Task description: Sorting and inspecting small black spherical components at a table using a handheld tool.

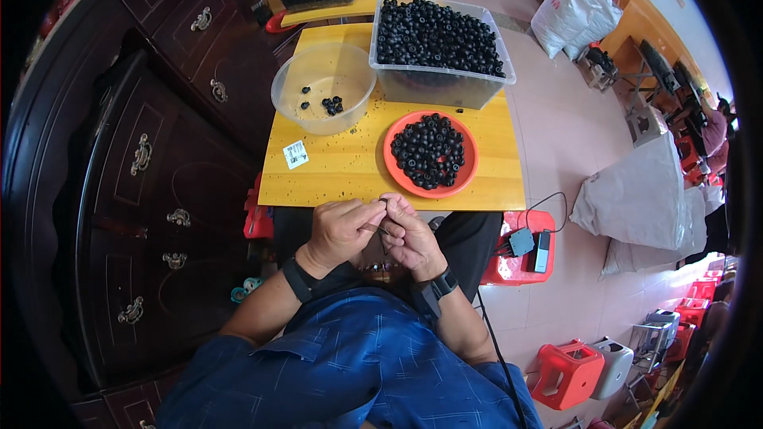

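Observation:
Just off the table's near edge my left hand (340, 229) and my right hand (415, 245) meet, with their fingertips together. Pinched between the fingertips is a small black ring-shaped piece (384, 202), mostly covered by the fingers. A thin dark tool (372, 228) runs out of my curled right fingers toward the left hand; its exact kind cannot be made out. Beyond the hands, an orange-red plate (472, 160) bears many loose black rings (429, 151). To its left, a clear round tub (284, 95) has several black pieces on its bottom.
A large clear bin (445, 92) heaped with black rings stands on the yellow table (358, 179), near a white label (296, 155). Dark cabinets (151, 183) rise at left. At right are a red stool (520, 270) with a cabled blue box (520, 242), and white sacks (636, 195).

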Tool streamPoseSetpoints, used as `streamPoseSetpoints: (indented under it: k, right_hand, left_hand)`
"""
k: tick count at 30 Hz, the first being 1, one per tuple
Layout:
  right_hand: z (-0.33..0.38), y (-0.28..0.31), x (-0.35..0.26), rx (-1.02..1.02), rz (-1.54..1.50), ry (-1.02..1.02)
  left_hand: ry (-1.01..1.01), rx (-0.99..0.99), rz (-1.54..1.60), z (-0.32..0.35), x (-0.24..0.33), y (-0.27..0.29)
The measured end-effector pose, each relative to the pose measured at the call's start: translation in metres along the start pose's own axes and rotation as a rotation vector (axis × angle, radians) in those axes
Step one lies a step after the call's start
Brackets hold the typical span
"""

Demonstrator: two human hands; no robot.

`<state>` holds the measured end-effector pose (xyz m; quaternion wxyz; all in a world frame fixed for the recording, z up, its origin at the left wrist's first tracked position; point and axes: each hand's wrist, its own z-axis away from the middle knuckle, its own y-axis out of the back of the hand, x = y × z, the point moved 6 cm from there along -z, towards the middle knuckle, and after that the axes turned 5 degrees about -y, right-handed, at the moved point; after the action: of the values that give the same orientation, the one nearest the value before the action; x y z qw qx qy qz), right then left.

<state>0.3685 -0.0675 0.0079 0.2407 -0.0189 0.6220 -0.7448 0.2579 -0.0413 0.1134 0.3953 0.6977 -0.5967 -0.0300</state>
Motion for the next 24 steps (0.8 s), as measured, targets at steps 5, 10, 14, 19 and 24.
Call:
streamPoseSetpoints:
  k: [5, 10, 14, 19, 24]
  right_hand:
    - [0.0, 0.004, 0.002, -0.057, -0.073, -0.014]
    - [0.0, 0.005, 0.002, -0.053, -0.069, -0.016]
    - [0.001, 0.006, 0.004, -0.034, -0.061, -0.026]
    - [0.001, 0.009, 0.007, -0.016, -0.086, -0.061]
    - [0.001, 0.006, 0.007, 0.002, -0.063, -0.061]
  left_hand:
    - [0.134, 0.045, 0.148, 0.003, -0.008, -0.003]
    - [0.322, -0.125, 0.185, -0.003, -0.022, 0.002]
    - [0.277, -0.267, 0.137, -0.005, -0.024, 0.0]
    - [0.212, -0.283, 0.082, -0.008, -0.022, -0.001]
    - [0.201, -0.29, 0.044, -0.009, -0.02, -0.002]
